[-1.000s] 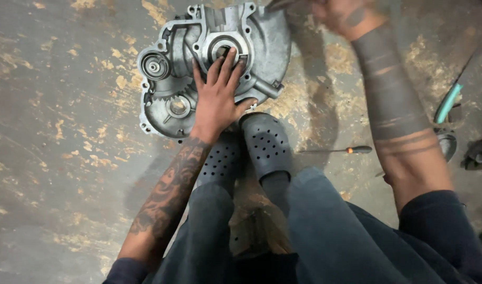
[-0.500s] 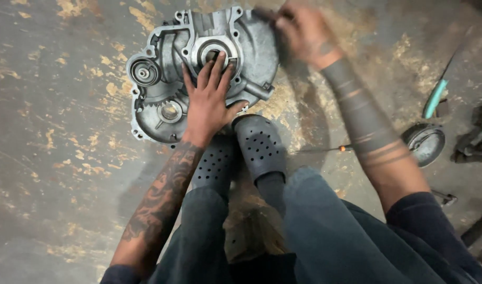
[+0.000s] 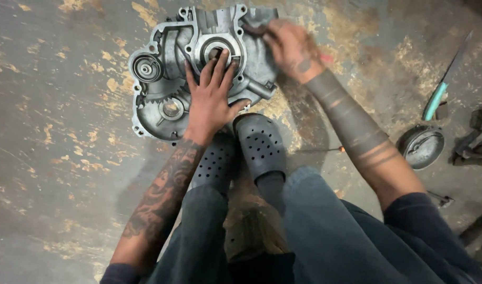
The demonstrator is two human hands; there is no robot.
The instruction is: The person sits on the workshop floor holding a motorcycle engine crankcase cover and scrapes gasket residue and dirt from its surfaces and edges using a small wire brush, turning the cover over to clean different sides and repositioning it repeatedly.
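The left hand [image 3: 212,102] is spread open and pressed flat on the grey metal engine casing [image 3: 162,79], fingers laid over its round central bearing opening. The right hand [image 3: 293,47], at two o'clock from it, is closed around a thin tool held against the casing's upper right edge. The casing lies on the stained concrete floor [image 3: 51,158], at twelve o'clock from two dark perforated clogs [image 3: 262,144]. At three o'clock, well apart, a round metal cover [image 3: 420,146] and a teal-handled tool [image 3: 435,101] are seen.

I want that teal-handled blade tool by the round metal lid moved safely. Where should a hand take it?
Probably by the teal handle, coming from the lower end near the round metal lid. The tool lies flat on the concrete floor, its dark blade pointing up and away, so the handle is the blunt, thicker part.
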